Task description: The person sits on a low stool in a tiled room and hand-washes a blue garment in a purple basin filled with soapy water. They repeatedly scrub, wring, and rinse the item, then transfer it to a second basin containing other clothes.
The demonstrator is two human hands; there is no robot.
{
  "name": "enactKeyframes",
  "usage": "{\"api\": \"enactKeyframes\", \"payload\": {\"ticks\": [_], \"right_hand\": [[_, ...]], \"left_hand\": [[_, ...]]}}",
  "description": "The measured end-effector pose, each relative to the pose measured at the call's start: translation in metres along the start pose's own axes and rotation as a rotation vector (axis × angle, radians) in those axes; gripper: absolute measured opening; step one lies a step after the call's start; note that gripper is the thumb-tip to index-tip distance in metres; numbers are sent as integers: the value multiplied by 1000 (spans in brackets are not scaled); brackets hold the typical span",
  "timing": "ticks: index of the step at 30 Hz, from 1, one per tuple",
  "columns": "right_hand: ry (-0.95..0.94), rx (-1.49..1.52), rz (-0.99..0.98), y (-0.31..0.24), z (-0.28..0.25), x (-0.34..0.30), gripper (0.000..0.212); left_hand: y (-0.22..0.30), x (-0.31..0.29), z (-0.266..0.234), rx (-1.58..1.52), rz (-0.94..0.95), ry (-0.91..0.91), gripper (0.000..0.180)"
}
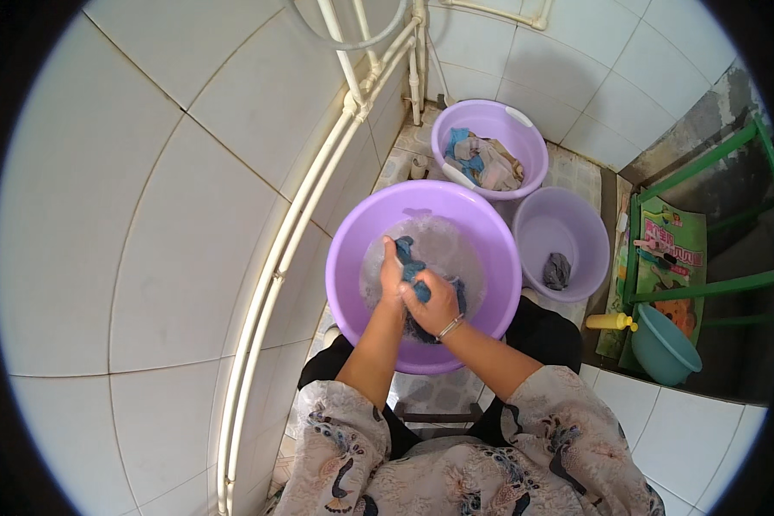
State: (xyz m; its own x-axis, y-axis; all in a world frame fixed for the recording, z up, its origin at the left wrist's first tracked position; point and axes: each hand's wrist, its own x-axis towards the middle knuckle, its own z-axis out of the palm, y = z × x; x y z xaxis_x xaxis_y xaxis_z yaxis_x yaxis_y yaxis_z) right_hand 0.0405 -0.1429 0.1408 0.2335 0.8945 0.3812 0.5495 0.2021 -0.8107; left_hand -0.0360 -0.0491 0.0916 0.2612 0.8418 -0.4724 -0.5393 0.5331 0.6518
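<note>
Nearest the camera, a patterned grey sleeve (525,447) on each forearm, rising from the lower edge. Left hand (392,273) and right hand (433,303) pressed together inside a large purple basin (353,258) at centre, fingers (421,284) of both clenched around a wet dark blue cloth (408,258), bunched between the palms and trailing into soapy water. Thin bracelet (450,327) on the right wrist. Farther off, a second purple basin (529,142) holding mixed laundry (483,162), just beside the first. To the right, a smaller lilac bucket (593,236) with one dark grey rag (557,271) in it. Near right, a teal bowl (662,344) and a yellow bottle (609,322) lying on the floor by a green metal frame (714,285). On the left, white pipes (275,275) running along a white tiled wall (103,215).
</note>
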Motion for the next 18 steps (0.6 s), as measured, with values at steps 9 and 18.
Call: {"api": "enactKeyframes", "payload": {"ticks": [9,18], "right_hand": [[-150,-18,580,110,23,76,49],[-339,-235,516,130,25,45,45]], "left_hand": [[10,-22,16,243,-34,225,38],[13,3,-12,537,-182,316,45]]}}
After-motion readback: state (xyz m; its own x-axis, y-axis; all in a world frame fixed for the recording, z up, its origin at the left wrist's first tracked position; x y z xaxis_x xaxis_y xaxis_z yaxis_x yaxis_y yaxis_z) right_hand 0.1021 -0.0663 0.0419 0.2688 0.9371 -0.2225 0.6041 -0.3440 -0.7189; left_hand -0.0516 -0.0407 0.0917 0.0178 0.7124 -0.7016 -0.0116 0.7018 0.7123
